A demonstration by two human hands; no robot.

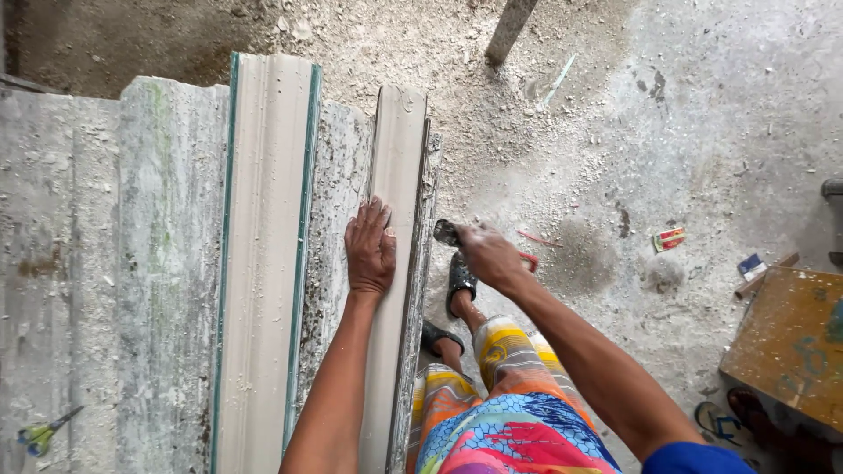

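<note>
1. I see my left hand [370,247] lying flat, fingers spread, on a long pale strip [392,219].
2. The strip lies along the right edge of the counter [167,263].
3. My right hand [488,254] is just right of the strip, past the edge, closed around a small scraper [446,233].
4. Its blade sits near the strip's side.

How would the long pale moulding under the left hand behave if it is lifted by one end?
The moulding looks like cast plaster: probably stiff, heavy and brittle, so it might crack. The left hand lies flat on it; its dusty surface may be slippery.
</note>
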